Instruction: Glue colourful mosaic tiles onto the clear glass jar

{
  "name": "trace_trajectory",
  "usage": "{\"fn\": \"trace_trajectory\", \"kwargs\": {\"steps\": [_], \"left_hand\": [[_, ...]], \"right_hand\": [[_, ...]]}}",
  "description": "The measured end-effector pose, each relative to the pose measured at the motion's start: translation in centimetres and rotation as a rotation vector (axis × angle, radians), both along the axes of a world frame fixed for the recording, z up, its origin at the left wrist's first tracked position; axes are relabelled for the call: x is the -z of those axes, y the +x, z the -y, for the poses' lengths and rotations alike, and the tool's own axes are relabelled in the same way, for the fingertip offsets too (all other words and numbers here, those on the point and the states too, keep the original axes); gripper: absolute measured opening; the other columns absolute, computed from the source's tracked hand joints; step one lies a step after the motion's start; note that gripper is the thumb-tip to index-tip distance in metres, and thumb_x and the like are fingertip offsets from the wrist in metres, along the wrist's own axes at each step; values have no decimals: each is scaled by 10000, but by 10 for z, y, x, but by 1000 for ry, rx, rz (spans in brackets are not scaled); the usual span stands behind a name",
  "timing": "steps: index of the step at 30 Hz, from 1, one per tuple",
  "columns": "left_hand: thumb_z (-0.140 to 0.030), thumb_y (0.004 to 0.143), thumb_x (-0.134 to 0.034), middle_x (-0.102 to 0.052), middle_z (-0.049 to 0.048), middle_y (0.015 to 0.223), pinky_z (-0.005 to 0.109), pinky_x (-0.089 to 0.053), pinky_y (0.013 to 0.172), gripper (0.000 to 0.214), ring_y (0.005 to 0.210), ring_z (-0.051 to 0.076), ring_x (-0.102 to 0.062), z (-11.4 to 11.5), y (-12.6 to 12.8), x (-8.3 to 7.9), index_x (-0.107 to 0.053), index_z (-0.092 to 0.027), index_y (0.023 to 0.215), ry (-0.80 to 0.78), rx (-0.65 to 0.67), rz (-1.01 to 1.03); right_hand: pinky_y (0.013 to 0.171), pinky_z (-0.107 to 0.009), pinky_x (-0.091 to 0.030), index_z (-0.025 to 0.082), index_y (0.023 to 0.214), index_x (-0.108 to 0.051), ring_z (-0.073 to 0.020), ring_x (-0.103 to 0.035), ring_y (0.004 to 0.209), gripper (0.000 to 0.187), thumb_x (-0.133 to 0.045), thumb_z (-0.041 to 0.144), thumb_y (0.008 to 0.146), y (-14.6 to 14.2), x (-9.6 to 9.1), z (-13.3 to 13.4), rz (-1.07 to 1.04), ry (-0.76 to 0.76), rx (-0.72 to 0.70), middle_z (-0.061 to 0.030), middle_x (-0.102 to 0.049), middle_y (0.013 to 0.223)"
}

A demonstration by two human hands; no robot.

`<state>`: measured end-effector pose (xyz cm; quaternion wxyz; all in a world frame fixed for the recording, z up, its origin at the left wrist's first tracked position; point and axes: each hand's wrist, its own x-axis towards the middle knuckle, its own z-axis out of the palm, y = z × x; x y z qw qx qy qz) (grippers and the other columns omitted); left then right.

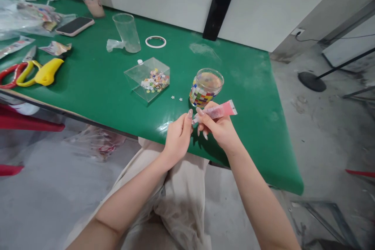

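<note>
With the right hand (221, 129), gripping a pink tube (219, 111) round its middle, thumb on top, crimped end pointing away to the right. With the left hand (177, 137), pinching the tube's small cap end between thumb and forefinger, other fingers curled loosely under. Holding both just above the near edge of the green table (96, 86), over a pale, cloth-covered lap. Just beyond the right hand, a glass jar (205, 86) banded with coloured tiles, close but not touched. Beyond the left hand, a clear box (148, 80) of loose tiles, with two tiny star pieces (176, 98) between box and jar. Far off to the left, yellow scissors (39, 74).

Likely to go wrong: squeezing too hard with the right hand while working at the tip, sending the contents onto lap or table. Or letting the cap slip and losing it over the edge. Also nudging the jar with the right knuckles, being so near.

Forearms reaching up from below and converging, both wrists bent inward, fingertips meeting at the tube.
</note>
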<state>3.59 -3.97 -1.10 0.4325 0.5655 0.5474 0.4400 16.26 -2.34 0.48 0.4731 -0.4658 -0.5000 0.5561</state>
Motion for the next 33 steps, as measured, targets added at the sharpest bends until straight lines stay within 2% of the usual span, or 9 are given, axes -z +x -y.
{"fn": "trace_trajectory", "kwargs": {"steps": [25, 33], "left_hand": [[-432, 940, -317, -417, -54, 497, 230, -297, 489, 393, 439, 84, -370, -3, -1, 4, -423, -198, 643, 12, 25, -56], [-433, 937, -319, -394, -58, 492, 230, -289, 489, 395, 445, 84, -356, -3, 0, 1, -374, -203, 620, 2, 13, -54]], "right_hand": [[302, -168, -298, 220, 662, -465, -46, -411, 303, 321, -661, 444, 783, 0, 2, 1, 68, 37, 19, 96, -491, 427], [336, -175, -338, 230, 712, -502, -59, -436, 346, 300, -659, 478, 772, 0, -2, 0, -22, -66, -4, 87, -495, 450]]}}
